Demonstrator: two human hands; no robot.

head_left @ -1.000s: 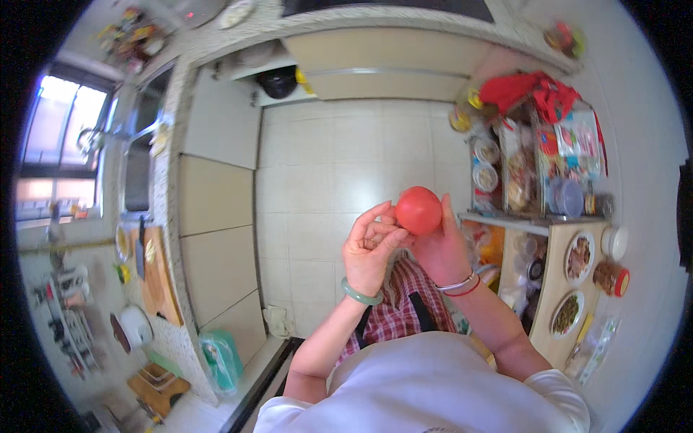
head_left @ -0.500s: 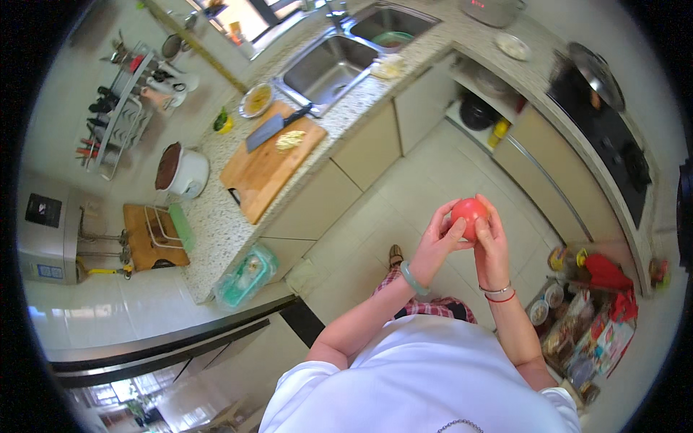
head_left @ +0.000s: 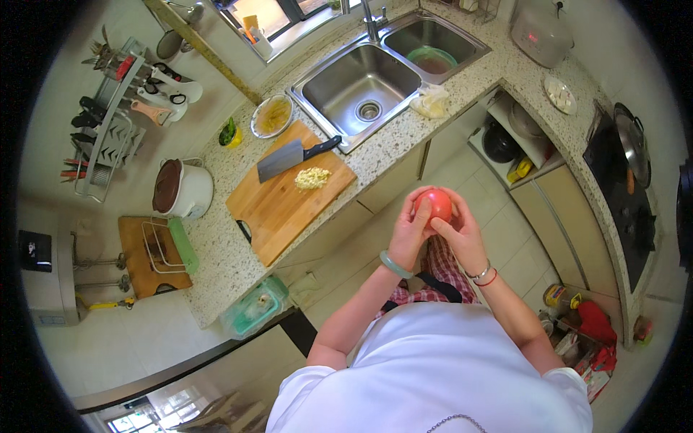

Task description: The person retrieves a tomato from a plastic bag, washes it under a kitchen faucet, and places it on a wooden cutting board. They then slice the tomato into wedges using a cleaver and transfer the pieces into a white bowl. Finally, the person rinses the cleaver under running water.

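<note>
Between my two hands, in front of my body and above the floor, is a round red tomato. My left hand is curled round its left side, and my right hand wraps the right side, with both thumbs on the near face. On the counter to the left lies a wooden cutting board. A cleaver with a black handle rests across its far part, beside a small pile of pale chopped bits, like minced garlic. Neither hand touches the board.
A double steel sink is set into the speckled counter; a green basin sits in its far bowl. A bowl of yellowish food and a white pot stand nearby. The stove is at right, an open cabinet below the counter.
My hands, still round the tomato, have shifted slightly left. My body has come nearer the counter and sink, and the board now shows larger in view.
</note>
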